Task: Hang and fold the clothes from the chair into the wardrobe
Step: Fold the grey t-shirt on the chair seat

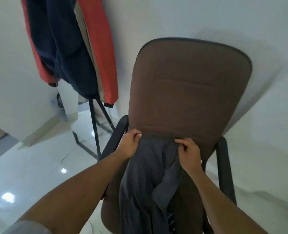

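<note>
Now | both hands: left hand, right hand pinch grey garment | on chair

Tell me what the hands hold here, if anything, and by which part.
The left hand and right hand both grip the dark grey garment along its upper edge, one at each end; the rest drapes down over the brown chair.

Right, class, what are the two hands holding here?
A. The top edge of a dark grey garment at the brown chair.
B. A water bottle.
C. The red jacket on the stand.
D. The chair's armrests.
A: the left hand and the right hand each pinch the top edge of the dark grey garment, low against the backrest of the brown chair.
</note>
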Motion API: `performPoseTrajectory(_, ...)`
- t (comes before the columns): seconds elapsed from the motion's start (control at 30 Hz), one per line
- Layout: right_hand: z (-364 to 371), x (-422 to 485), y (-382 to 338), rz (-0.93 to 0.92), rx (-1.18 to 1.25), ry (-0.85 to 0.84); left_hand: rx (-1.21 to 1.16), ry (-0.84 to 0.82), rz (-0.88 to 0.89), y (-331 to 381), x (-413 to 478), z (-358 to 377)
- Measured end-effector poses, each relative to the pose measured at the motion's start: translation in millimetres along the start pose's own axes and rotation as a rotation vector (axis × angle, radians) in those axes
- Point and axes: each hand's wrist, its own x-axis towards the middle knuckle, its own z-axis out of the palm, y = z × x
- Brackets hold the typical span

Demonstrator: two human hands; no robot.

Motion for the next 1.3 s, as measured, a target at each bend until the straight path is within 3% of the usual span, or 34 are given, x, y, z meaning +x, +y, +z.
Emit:
performPoseTrajectory(0.1, -47, -31, -44, -0.056, -0.002, 0.103, -0.059, -0.009, 0.078, 43, -42, -32)
performPoseTrajectory(0.2, -93, -62, -90, -0.107, -0.040, 0.156, -0.026, -0.173, 0.136, 91, -90, -73)
performPoseTrajectory(0.3, -134, -89, -135, -0.154, -0.054, 0.209, 0.264, -0.329, 0.177, 139, -128, -111)
performPoseTrajectory(0.37, -160, -103, -166, -0.213, -0.061, 0.247, 0.407, -0.332, 0.179, 168, -149, -133)
performPoseTrajectory(0.47, -198, -117, -208, -0.263, -0.032, 0.314, 0.366, -0.283, 0.216, 201, -176, -164)
performPoseTrajectory(0.6, -252, -133, -261, -0.359, -0.026, 0.342, 0.091, -0.241, 0.276, 238, -211, -201)
performPoseTrajectory(0.83, -336, -148, -320, -0.469, -0.153, 0.468, -0.245, 0.008, 0.410, 310, -262, -245)
performPoseTrajectory(0.9, -355, -152, -330, -0.488, -0.141, 0.501, -0.259, 0.051, 0.459, 327, -272, -256)
performPoseTrajectory(1.1, -397, -174, -355, -0.562, -0.225, 0.516, -0.127, 0.392, 0.656, 378, -296, -284)
performPoseTrajectory(1.3, -431, -201, -378, -0.663, -0.318, 0.402, -0.196, 0.450, 0.725, 410, -335, -301)
